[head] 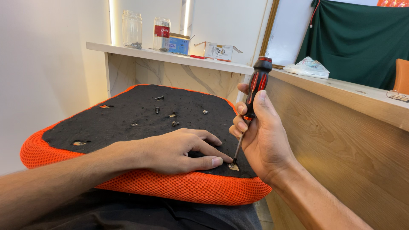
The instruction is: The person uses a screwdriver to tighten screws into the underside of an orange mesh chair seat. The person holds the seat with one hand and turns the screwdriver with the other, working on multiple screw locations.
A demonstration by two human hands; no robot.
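**Seat cushion, underside up: hazards and clearances**

1. Seat cushion (128, 123). I see it resting across the lap, black fabric face up, orange mesh rim (183, 189) all round. It sits on no firm support, so I judge it may tilt or slide under downward pressure. Its right edge lies just beside the wooden panel (341, 140); little room on that side.

2. Shelf (170, 54). It stands beyond the cushion's far edge, carrying two glass jars (132, 29) and small cartons (219, 51). It is well apart from the work, and the room above the cushion is open.

3. Left hand (179, 149). Spread flat on the black fabric, thumb tip touching or almost touching the screw point. I judge a slipped tip would strike that thumb first.

4. Right hand (260, 136). Curled tight around the screwdriver (253, 98), a red-and-black handle held nearly upright, slightly tilted. The wrist is near the wooden panel, which may cramp turning.

5. Screwdriver tip and metal fitting (233, 166). They meet near the cushion's near right corner, close to the rim. I judge a tilted shaft could jump out of the screw head and tear the fabric.

6. Loose screws (174, 123). Scattered mid-cushion, apart from both hands. Any tilt could roll them over the edge.
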